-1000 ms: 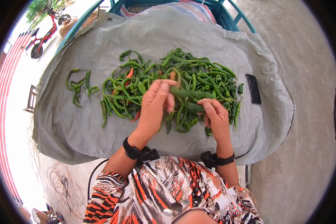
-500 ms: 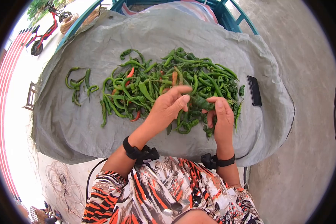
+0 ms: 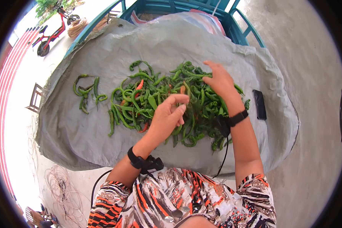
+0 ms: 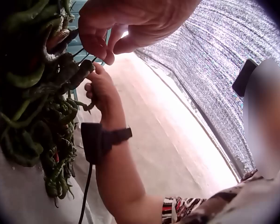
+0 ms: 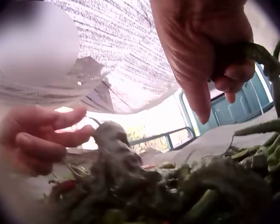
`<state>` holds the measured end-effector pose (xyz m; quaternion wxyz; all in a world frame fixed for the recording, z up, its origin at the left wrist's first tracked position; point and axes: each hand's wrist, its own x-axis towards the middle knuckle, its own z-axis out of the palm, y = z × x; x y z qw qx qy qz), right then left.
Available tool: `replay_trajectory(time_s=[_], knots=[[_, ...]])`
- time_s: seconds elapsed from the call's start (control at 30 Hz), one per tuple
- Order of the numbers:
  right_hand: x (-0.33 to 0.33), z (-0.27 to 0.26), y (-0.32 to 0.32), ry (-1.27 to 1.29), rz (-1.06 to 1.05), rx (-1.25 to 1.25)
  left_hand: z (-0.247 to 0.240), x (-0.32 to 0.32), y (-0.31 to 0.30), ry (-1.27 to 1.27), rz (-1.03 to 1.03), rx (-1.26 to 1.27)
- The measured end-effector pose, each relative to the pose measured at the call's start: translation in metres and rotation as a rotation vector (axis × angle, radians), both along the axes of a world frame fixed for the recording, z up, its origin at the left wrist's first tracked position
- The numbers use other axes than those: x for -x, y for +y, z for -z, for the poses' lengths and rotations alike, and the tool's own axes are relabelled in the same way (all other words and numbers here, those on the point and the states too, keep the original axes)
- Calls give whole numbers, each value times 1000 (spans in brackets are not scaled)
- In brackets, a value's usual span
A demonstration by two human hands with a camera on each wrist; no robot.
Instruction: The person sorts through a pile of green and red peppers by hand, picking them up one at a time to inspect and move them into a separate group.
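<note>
Green chili peppers (image 3: 152, 100), with a few red and orange ones among them, lie in a loose pile on a grey sheet. Over the pile's near middle, my left hand (image 3: 169, 116) holds its thumb close to its index finger. In the left wrist view its fingertips pinch the thin stem of a dark green pepper (image 4: 79, 74), which hangs below them. My right hand (image 3: 220, 80) reaches over the pile's far right part, index finger and thumb spread. From the right wrist view, its other fingers curl round a long green pepper (image 5: 259, 53).
A small separate group of green peppers (image 3: 83, 91) lies left of the pile. On the right of the grey sheet (image 3: 83, 133) rests a black phone (image 3: 259, 104). A blue metal cart (image 3: 250, 32) frames the far side. A red bike (image 3: 53, 36) stands beyond, at far left.
My right hand has moved away from beside the left hand to the pile's far right part. The left hand, first swung right, is now back a little left. The head view has tilted upward.
</note>
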<state>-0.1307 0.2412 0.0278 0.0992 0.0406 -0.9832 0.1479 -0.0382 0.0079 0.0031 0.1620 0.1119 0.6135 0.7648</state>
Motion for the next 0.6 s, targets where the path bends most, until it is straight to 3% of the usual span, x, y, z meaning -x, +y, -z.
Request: replay_trajectory(time_s=[0.17, 0.27, 0.37, 0.6], knots=[[41, 32, -6, -366, -47, -296, 9, -6, -1, -45, 2, -22], [47, 62, -3, -308, -49, -282, 12, -11, -1, -57, -3, -55], [44, 58, -3, -254, -84, -298, 13, -14, -4, -68, -18, -59], [-5, -4, -7, -53, -24, -207, 21, -18, -9, -74, -27, -51]])
